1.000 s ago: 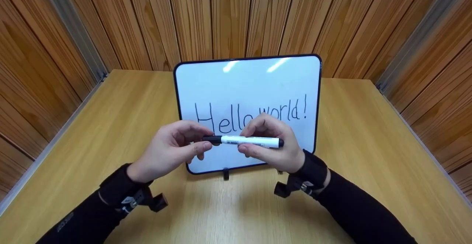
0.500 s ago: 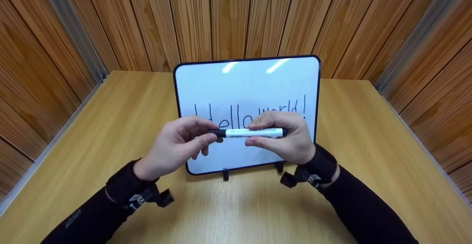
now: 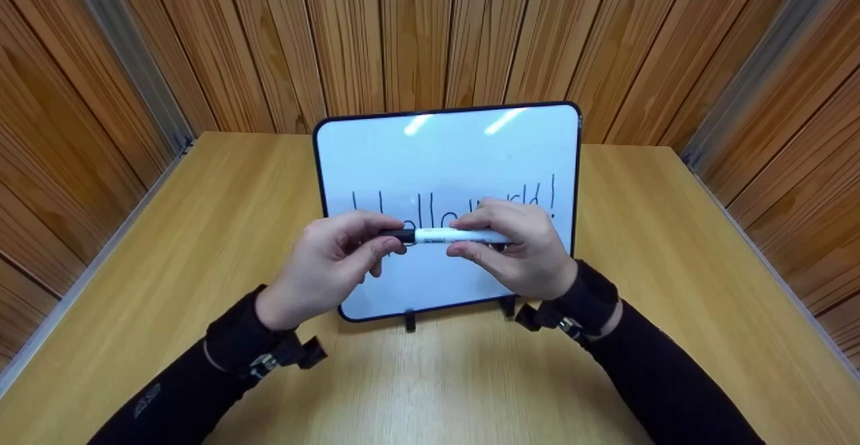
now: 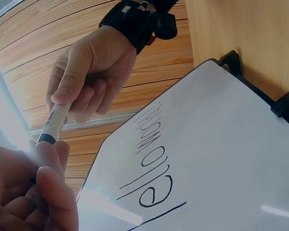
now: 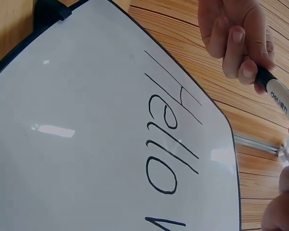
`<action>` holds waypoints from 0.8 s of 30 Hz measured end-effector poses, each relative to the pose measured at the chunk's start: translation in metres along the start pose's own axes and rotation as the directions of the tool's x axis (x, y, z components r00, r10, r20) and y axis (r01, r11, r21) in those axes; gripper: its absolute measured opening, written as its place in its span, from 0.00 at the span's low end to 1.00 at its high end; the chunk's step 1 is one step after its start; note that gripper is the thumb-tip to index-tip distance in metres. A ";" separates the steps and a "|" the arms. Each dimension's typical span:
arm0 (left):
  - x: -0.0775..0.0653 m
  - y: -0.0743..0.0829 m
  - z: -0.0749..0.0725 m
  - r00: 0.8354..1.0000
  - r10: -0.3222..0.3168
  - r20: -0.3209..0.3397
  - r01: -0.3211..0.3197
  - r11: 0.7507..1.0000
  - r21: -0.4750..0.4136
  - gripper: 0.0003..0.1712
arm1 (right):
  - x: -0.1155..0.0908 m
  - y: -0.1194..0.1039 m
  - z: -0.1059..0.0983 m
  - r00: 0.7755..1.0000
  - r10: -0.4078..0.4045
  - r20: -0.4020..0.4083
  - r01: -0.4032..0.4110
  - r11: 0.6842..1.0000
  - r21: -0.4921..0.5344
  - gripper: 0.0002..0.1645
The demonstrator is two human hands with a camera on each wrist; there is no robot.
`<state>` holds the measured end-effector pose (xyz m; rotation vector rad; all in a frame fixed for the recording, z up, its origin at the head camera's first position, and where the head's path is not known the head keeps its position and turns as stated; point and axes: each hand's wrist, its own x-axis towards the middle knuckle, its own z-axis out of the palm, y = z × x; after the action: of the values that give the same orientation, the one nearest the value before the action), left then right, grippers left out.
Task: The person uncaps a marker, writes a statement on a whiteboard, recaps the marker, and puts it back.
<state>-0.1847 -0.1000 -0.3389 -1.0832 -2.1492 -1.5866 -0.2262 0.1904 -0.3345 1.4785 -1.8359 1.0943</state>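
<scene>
A white marker point(image 3: 437, 235) with a black cap point(image 3: 403, 235) is held level between both hands, in front of a whiteboard point(image 3: 430, 156). My left hand point(image 3: 329, 263) pinches the capped end between thumb and fingers. The white barrel is gripped by my right hand point(image 3: 517, 247), which covers its far end. In the right wrist view the cap point(image 5: 265, 77) sits flush against the printed barrel point(image 5: 281, 96). "Hello world!" is written in black across the board, partly hidden behind the hands in the head view.
The whiteboard stands tilted back on small black feet point(image 3: 410, 321) on a wooden table point(image 3: 416, 378). Wood-panelled walls point(image 3: 416, 35) enclose the back and both sides. Each wrist carries a black strap with a small camera point(image 3: 312, 353).
Both hands have risen slightly with the marker and shifted a little to the right, covering more of the writing. The right hand has slid further over the barrel's end.
</scene>
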 end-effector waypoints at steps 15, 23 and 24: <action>-0.003 -0.005 0.012 0.996 0.064 -0.059 -0.059 0.995 0.086 0.08 | -0.011 0.005 0.007 0.987 0.162 0.014 -0.162 0.977 0.139 0.12; -0.003 -0.008 0.015 0.992 0.113 -0.054 -0.107 0.989 0.105 0.08 | -0.013 0.002 0.007 0.980 0.196 0.020 -0.197 0.968 0.154 0.14; -0.003 -0.009 0.015 0.993 0.110 -0.049 -0.104 0.989 0.104 0.08 | -0.012 0.003 0.007 0.981 0.191 0.024 -0.193 0.970 0.150 0.14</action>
<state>-0.1858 -0.0884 -0.3525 -1.0909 -2.0749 -1.4269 -0.2249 0.1915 -0.3486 1.4125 -1.9732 1.3479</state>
